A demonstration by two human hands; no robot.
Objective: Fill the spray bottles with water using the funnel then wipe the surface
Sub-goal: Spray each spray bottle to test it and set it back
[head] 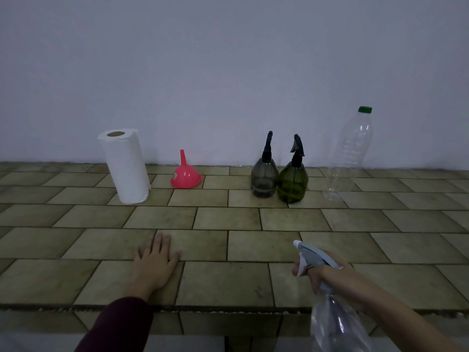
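My right hand grips the neck of a clear spray bottle with a pale blue-grey trigger head, a finger on the trigger, nozzle pointing left and away. My left hand lies flat, palm down, on the tiled surface. By the wall stand a grey spray bottle and a green spray bottle, side by side, both with black trigger tops. A pink funnel sits upside down, spout up, to their left. A tall clear plastic bottle with a green cap stands at the right.
A white paper towel roll stands upright at the left, beside the funnel. A plain pale wall closes off the back. The tiled surface's front edge runs just under my wrists, with a lower tiled face below it.
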